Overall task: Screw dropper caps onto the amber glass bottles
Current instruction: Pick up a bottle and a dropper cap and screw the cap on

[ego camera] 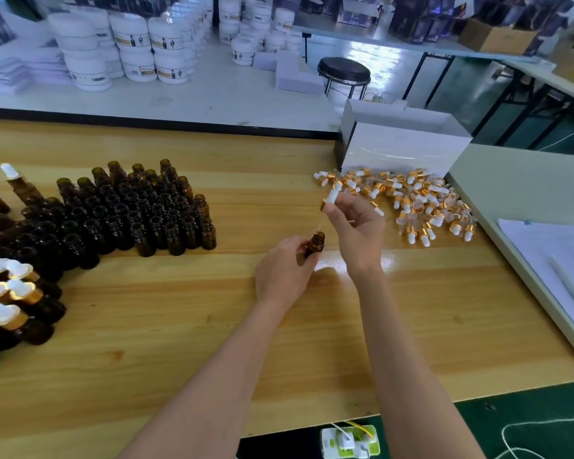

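Amber glass first: one open bottle (pixel 314 245) is held near the middle of the wooden table (pixel 212 326). The left hand (pixel 284 274) grips it, fingers curled round its body, with the neck tipped slightly toward the other hand. Just above it, the right hand (pixel 358 233) pinches a dropper cap (pixel 328 199) at its gold collar between thumb and fingertips, the remaining fingers loosely bent. The white bulb points up and away. The thin glass pipette reaches down to about the bottle's mouth, but it is too faint to tell whether the tip is inside yet. The collar sits well clear of the neck, so no threading has begun on this bottle.

To the left, a dense block of uncapped bottles (pixel 140 213) stands upright, dozens of them with bare mouths. At the near left edge is a much smaller cluster of capped bottles (pixel 10 293) with white bulbs and gold collars, and one more capped bottle (pixel 17 183) stands further back. To the right, a loose pile of spare caps (pixel 421 207) lies against a white box (pixel 401 144).

Judging by these groups, the job is in its early part, with a handful finished and most of the bottles yet to be capped. The cap supply looks ample.
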